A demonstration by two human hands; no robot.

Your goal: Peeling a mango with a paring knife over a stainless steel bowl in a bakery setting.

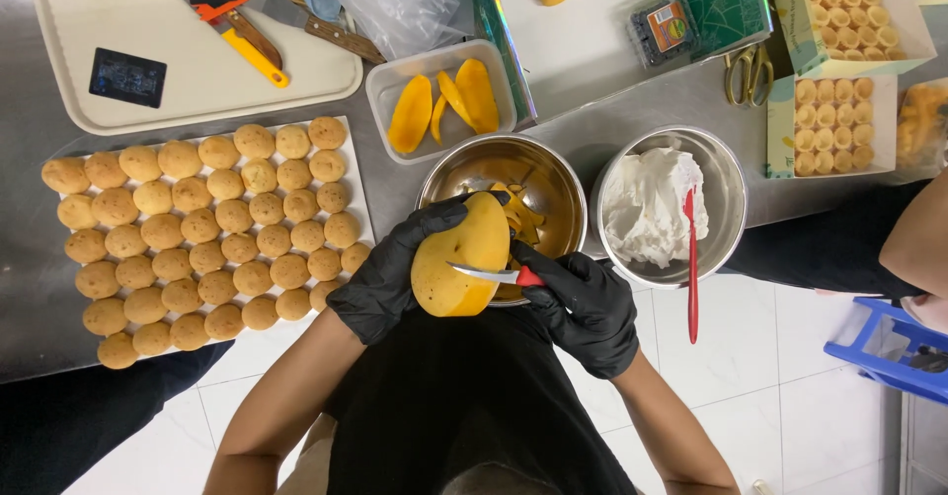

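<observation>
A person in a black shirt is leaning over a steel table, both hands in black gloves. The left hand (390, 273) is cupping a peeled mango (461, 255), fingers wrapped closed round its left side, holding it just above the near rim of a steel bowl (558, 184) that is catching yellow cut pieces. The right hand (585, 303) is gripping the red handle of a small knife (486, 274), its fist closed, and is laying the blade flat across the fruit's lower half. The work appears to be at the slicing stage; the next cut seems to call for a steady draw along the stone, blade kept clear of the left fingers. To the right, a second bowl (726, 174) is holding white cream and a red spatula (691, 268). To the left, rows of round pastries (202, 233) are lying on a tray; farther off, a tub (380, 85) is holding mango slices.
</observation>
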